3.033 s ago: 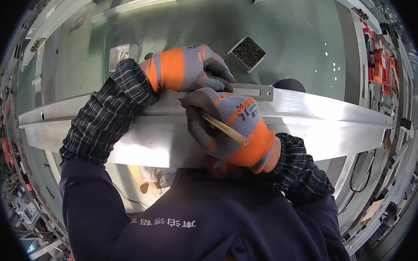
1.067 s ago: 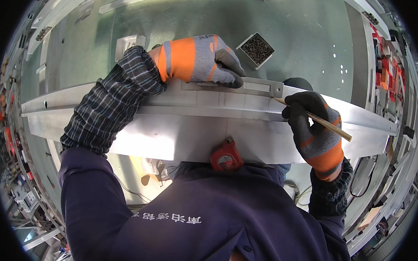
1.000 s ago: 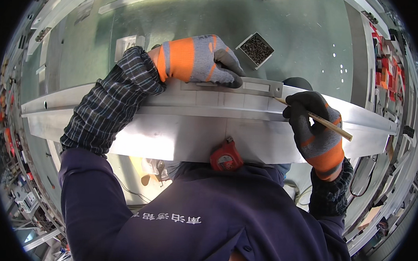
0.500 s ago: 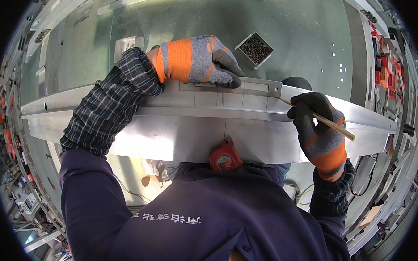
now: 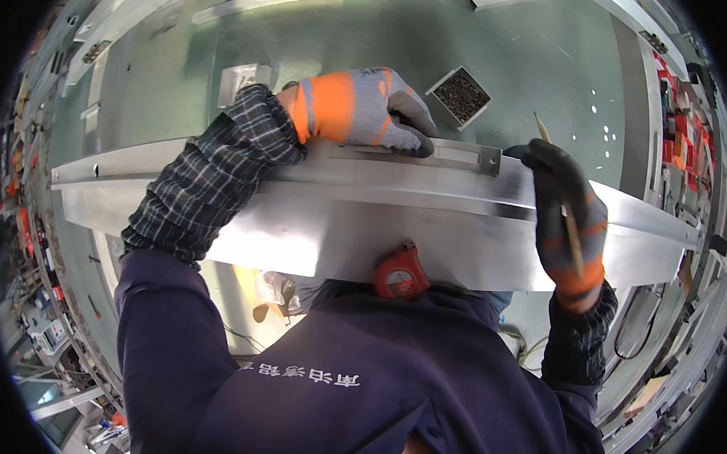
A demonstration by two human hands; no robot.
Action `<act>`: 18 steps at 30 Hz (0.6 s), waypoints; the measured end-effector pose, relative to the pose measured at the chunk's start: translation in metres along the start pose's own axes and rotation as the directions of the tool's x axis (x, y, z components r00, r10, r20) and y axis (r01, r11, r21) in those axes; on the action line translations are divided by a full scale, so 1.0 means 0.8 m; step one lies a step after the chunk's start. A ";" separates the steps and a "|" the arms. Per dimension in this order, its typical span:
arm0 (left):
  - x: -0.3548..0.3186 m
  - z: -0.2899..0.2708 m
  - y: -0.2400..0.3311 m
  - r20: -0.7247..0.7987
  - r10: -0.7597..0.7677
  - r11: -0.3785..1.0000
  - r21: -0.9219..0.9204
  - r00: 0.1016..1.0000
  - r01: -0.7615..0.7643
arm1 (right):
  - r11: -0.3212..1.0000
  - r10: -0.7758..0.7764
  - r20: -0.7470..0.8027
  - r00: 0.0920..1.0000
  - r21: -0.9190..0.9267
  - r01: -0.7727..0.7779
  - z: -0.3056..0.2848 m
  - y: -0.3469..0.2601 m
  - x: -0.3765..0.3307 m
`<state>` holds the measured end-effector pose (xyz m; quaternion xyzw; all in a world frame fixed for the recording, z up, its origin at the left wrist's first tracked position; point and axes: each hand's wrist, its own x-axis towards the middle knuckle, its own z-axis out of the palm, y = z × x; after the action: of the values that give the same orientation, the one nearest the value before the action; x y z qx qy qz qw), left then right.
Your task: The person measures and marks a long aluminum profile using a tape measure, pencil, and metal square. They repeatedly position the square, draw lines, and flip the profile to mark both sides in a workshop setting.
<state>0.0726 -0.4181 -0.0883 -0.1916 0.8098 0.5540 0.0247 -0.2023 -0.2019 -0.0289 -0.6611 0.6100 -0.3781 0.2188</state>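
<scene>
My left hand [image 5: 369, 111], in a grey and orange work glove, is closed with its fingertips on a slim slotted metal plate [image 5: 458, 155]. That plate lies along the far part of a long silver metal profile [image 5: 341, 176] that spans the view in front of me. Just right of the plate's end, my right hand [image 5: 569, 197] is raised over the profile, gloved alike. It is closed around a thin wooden pencil [image 5: 575, 242], whose pointed end sticks up past the fingers, away from the plate. A red tape measure [image 5: 400, 274] sits on the profile's near face, against my body.
Beyond the profile, a square box of small dark screws [image 5: 461, 98] stands on the green tabletop [image 5: 390, 35]. A small pale box [image 5: 241, 81] is left of it, behind my left forearm. Metal strips [image 5: 268, 2] lie farther back. Red boxes [image 5: 682, 133] fill the right side.
My right hand has lifted the pencil off the plate's right end and turned it upright. My left hand stays on the plate. The whole view has shifted slightly.
</scene>
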 end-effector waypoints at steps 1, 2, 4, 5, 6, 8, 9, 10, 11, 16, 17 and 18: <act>0.000 0.001 0.005 0.000 -0.051 0.999 -0.004 0.999 0.051 | 0.999 -0.006 0.024 1.000 -0.053 0.007 0.008 0.008 0.002; -0.001 0.002 0.009 -0.002 -0.100 0.995 -0.009 0.995 0.100 | 0.995 -0.067 0.085 0.994 -0.069 0.073 0.011 0.021 0.005; -0.010 0.009 0.016 -0.039 -0.116 0.988 0.098 0.992 0.119 | 0.977 -0.133 0.181 0.974 -0.139 0.159 0.017 0.029 0.007; -0.020 0.012 0.021 -0.076 -0.050 0.974 0.218 0.996 0.065 | 0.969 -0.159 0.185 0.970 -0.162 0.189 0.018 0.028 0.007; -0.031 0.013 0.027 -0.113 0.017 0.940 0.339 0.993 0.022 | 0.958 -0.183 0.188 0.965 -0.184 0.218 0.019 0.028 0.007; -0.060 0.025 0.035 -0.276 0.067 0.938 0.345 0.959 0.034 | 0.947 -0.220 0.157 0.963 -0.203 0.249 0.019 0.034 0.002; -0.075 0.032 0.041 -0.352 0.096 0.937 0.348 0.931 0.035 | 0.950 -0.214 0.134 0.967 -0.200 0.238 0.021 0.033 0.002; -0.087 0.034 0.057 -0.392 0.017 0.939 0.322 0.920 0.120 | 0.953 -0.208 0.107 0.972 -0.202 0.226 0.022 0.033 0.002; -0.104 0.042 0.060 -0.467 0.032 0.919 0.361 0.884 0.158 | 0.956 -0.201 0.084 0.976 -0.198 0.214 0.024 0.031 0.002; -0.155 0.077 0.038 -0.655 -0.023 0.895 0.324 0.755 0.308 | 0.947 -0.232 0.202 0.952 -0.179 0.268 0.019 0.035 0.014; -0.156 0.081 0.038 -0.660 -0.025 0.900 0.312 0.751 0.304 | 0.944 -0.246 0.210 0.946 -0.169 0.283 0.020 0.039 0.013; -0.156 0.083 0.037 -0.664 -0.027 0.905 0.300 0.747 0.300 | 0.947 -0.251 0.194 0.948 -0.155 0.282 0.021 0.042 0.011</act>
<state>0.1663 -0.3131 -0.0563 -0.4335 0.8408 0.2771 -0.1685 -0.2113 -0.2184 -0.0623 -0.7849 0.5255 -0.2889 0.1562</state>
